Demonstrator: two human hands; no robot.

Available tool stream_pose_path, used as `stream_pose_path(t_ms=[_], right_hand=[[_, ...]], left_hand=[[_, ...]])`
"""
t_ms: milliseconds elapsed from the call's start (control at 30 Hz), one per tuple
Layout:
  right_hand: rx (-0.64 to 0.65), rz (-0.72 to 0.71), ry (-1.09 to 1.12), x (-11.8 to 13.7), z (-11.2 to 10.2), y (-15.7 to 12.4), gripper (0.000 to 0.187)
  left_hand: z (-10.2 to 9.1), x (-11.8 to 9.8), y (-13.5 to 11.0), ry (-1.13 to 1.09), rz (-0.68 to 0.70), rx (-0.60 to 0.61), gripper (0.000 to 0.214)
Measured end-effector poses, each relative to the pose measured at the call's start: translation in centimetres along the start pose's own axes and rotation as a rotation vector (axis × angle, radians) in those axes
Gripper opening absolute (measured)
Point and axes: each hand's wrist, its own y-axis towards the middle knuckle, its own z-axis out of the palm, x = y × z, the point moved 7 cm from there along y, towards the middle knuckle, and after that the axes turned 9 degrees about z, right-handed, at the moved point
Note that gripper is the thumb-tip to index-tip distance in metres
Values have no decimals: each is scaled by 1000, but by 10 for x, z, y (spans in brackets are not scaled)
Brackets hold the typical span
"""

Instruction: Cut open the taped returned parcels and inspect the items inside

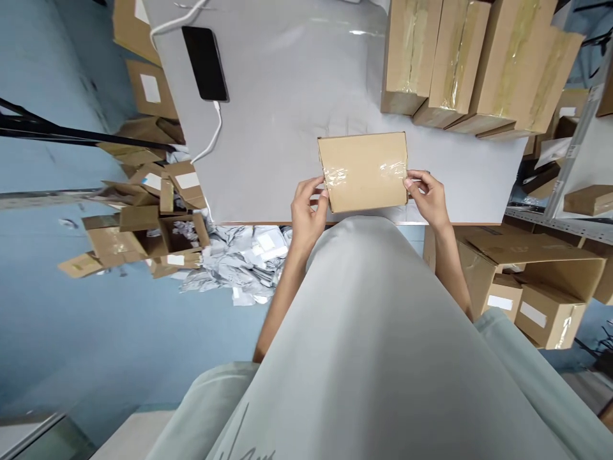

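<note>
Both hands grip 1 small cardboard box (364,171) at the near edge of the white table (287,128). The left hand (306,214) pinches its left side and the right hand (428,198) pinches its right side, so the hands are apart with the box clamped between them. I cannot tell whether the box rests on the table or is held just above it. Clear tape (390,169) shines near both sets of fingers. The hold looks like fingertips only, and slick tape under them could let 1 side slip, so the box might tip off the edge toward the grey mailer bags (239,268) on the floor below the left hand. A row of 4 taller boxes (454,57) stands just beyond the right hand, and a push forward could knock into them. Well beyond the left hand lies a phone (205,62), and its white cable (213,137) trails off the edge to that hand's left. A snagged elbow could drag the phone down.
</note>
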Motion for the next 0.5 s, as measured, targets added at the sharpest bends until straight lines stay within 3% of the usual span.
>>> stream_pose_path(t_ms=[167, 500], right_hand=[[-9, 10, -38, 3, 6, -14, 52], [-238, 103, -318, 15, 27, -47, 31]], left_hand=[[-2, -6, 11, 111, 117, -9, 33], [-4, 7, 24, 29, 121, -20, 33]])
